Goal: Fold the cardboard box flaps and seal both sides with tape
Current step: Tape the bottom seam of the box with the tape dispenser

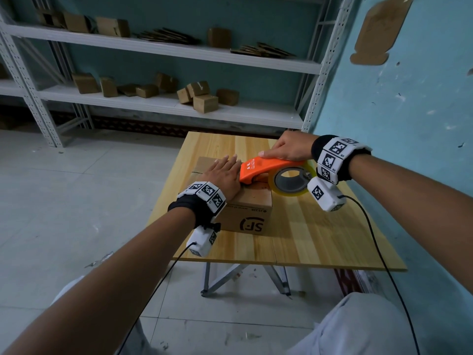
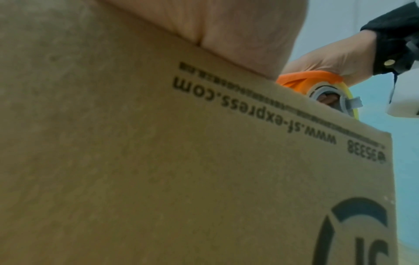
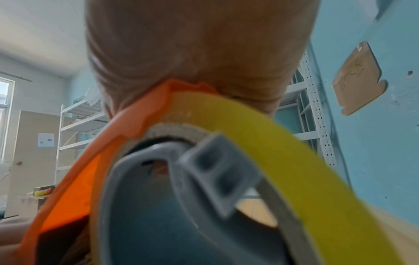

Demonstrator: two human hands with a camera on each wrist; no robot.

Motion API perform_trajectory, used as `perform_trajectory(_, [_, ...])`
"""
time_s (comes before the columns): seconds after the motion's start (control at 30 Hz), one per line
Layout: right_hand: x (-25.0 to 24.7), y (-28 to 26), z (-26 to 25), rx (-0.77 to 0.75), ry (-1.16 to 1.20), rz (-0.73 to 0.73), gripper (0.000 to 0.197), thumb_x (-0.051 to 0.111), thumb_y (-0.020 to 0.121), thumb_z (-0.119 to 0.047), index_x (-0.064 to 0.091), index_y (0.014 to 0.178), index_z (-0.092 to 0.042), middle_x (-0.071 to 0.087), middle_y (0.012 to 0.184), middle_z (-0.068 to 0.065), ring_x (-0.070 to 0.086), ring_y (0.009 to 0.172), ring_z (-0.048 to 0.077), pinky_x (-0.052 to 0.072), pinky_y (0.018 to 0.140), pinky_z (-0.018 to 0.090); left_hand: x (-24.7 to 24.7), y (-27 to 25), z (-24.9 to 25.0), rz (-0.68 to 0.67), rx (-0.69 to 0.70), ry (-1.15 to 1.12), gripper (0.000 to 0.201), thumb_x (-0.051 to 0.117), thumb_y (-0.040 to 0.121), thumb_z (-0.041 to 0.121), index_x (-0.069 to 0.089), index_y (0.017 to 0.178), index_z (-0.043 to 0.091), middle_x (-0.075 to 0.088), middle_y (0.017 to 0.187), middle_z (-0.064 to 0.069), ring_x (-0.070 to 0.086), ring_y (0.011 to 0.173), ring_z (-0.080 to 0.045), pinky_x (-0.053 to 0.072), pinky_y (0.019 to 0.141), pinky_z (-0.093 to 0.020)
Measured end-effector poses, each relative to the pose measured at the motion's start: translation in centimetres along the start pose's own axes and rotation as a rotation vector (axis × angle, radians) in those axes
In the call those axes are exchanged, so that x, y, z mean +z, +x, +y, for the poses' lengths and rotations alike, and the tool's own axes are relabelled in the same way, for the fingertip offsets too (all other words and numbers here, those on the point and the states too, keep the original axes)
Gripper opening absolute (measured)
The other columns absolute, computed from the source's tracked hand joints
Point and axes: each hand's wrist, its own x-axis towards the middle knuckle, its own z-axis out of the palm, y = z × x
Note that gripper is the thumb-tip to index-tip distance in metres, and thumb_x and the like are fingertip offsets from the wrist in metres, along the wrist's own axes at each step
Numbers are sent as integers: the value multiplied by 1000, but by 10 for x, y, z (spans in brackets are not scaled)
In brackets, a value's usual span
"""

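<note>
A brown cardboard box (image 1: pixel 249 211) with black print stands on the wooden table (image 1: pixel 320 234), its top flaps folded down. My left hand (image 1: pixel 223 172) lies flat on the box top with straight fingers, pressing the flaps. My right hand (image 1: pixel 286 149) grips an orange tape dispenser (image 1: pixel 266 167) from above. The dispenser's front end rests on the box top beside my left hand. Its yellowish tape roll (image 1: pixel 291 181) hangs past the box's right edge. In the left wrist view the box side (image 2: pixel 181 161) fills the frame, with the dispenser (image 2: pixel 303 80) above its edge. The right wrist view shows the roll (image 3: pixel 294 161) and orange frame (image 3: pixel 127 129) close up.
The table stands against a blue wall (image 1: pixel 409 98) on the right. Behind it white metal shelving (image 1: pixel 166 106) carries several small cardboard boxes and flat cardboard. Cables run from both wrist cameras toward me. Bare tabletop lies to the right and in front of the box.
</note>
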Motion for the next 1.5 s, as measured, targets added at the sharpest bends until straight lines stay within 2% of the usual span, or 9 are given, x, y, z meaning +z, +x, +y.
perform_trajectory(0.1, [0,-1,0,7,19,4,52,51,87,-66,66,66,-20,60,63,0,55,60,14,44,64,26,1,0,0,-7,13,7,55,16,102,35,2,154,23,-2,161,-4,-5,148,-20,-1,121,-40])
perform_trajectory(0.33, [3,0,5,3,65,8,55,53,85,-67,64,62,-18,56,57,-1,53,55,13,42,62,25,1,2,0,3,13,5,53,15,103,36,4,154,24,-1,161,-4,-3,148,-20,0,121,-40])
perform_trajectory(0.4, [3,-1,7,2,71,8,56,53,85,-67,64,65,-16,55,58,0,52,55,14,42,63,26,2,3,-1,5,16,0,53,15,103,36,4,154,25,-1,161,-4,-3,148,-20,0,121,-39])
perform_trajectory(0.6, [6,-5,13,-10,75,3,69,50,88,-65,72,92,1,58,68,7,54,58,16,43,66,28,3,3,-2,-1,25,-14,52,13,103,38,5,154,26,-1,161,-3,-3,148,-20,1,121,-40])
perform_trajectory(0.73, [6,-6,13,-10,77,-3,66,49,88,-64,72,88,-2,57,66,5,53,57,15,43,65,26,2,3,-1,-1,22,-4,52,13,104,38,6,154,25,-1,161,-3,-3,148,-20,2,121,-40])
perform_trajectory(0.93, [1,-16,28,14,110,-10,53,51,89,-61,58,63,-15,50,56,0,48,50,13,40,59,23,-1,-1,3,0,-2,-28,52,14,104,38,8,153,22,-1,161,-2,-3,148,-19,-1,119,-36])
perform_trajectory(1.13, [4,-21,31,6,131,5,58,50,90,-61,67,78,-7,51,57,2,49,51,14,42,63,26,-2,-2,4,-9,-2,-33,52,15,104,37,8,153,22,-1,161,-2,-3,148,-19,-1,119,-37])
perform_trajectory(1.27, [4,-23,32,-8,129,19,56,50,90,-61,64,73,-9,50,58,3,50,53,15,41,64,26,-1,-1,3,-2,4,-32,51,15,104,37,8,153,22,0,161,-2,-2,148,-19,0,120,-37])
perform_trajectory(1.5, [1,-35,53,51,154,22,63,50,89,-62,70,83,-3,56,64,6,53,56,17,46,70,30,0,0,3,-5,11,-26,52,14,104,37,7,153,22,0,161,-2,-3,148,-18,-1,119,-36])
